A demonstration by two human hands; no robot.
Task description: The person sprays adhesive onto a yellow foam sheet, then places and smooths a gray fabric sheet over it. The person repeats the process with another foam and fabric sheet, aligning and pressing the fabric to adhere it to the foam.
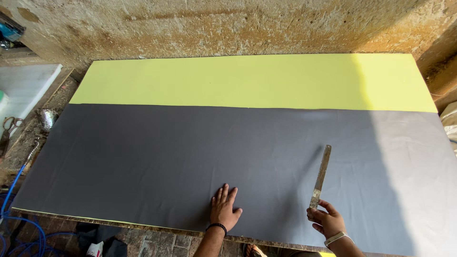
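Observation:
A large grey fabric sheet (190,152) lies spread over a pale yellow foam board (247,78), leaving the board's far strip bare. My left hand (223,208) rests flat on the grey fabric near its front edge, fingers together and slightly spread. A black band circles that wrist. My right hand (326,220) grips the near end of a worn metal ruler (321,173), which points away from me and lies over the fabric. A light watch band sits on my right wrist.
A rough plaster wall (228,26) stands right behind the board. At the left lie scissors (10,126), a shiny metal can (46,118), a white foam slab (26,85) and a blue hose (14,200). Brick floor shows below the front edge.

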